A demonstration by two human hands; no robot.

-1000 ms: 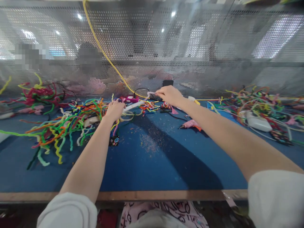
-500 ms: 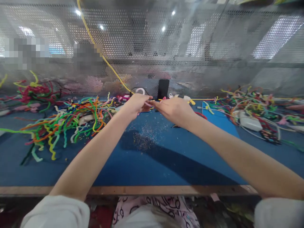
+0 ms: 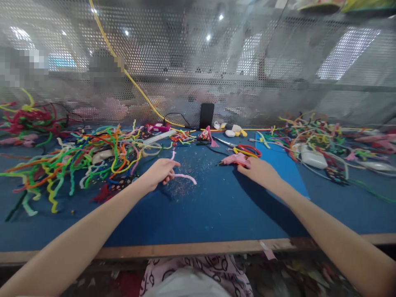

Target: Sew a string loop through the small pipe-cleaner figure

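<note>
My left hand [image 3: 162, 171] is closed around a pale pink pipe cleaner [image 3: 185, 177], whose ends stick out to the right and up from the fingers. Over to the right, my right hand [image 3: 260, 169] has its fingers on a pink glue gun [image 3: 235, 159] lying low over the blue mat, dark nozzle pointing left. Behind the glue gun are red-and-yellow-handled scissors [image 3: 247, 151]. A pink tasselled piece [image 3: 208, 135] sits farther back. Fine glitter-like scraps are scattered on the mat between my hands.
Heaped colourful pipe cleaners [image 3: 89, 156] cover the left side, with another tangle [image 3: 315, 140] at right around a white adapter [image 3: 314, 156]. A black phone [image 3: 206, 115] leans on the perforated metal screen [image 3: 173, 62]. A blue sheet [image 3: 281, 169] lies beyond my right hand.
My hands were together at the back of the mat and have moved apart. The left came nearer with the pipe cleaner; the right moved rightward and took hold of the glue gun.
</note>
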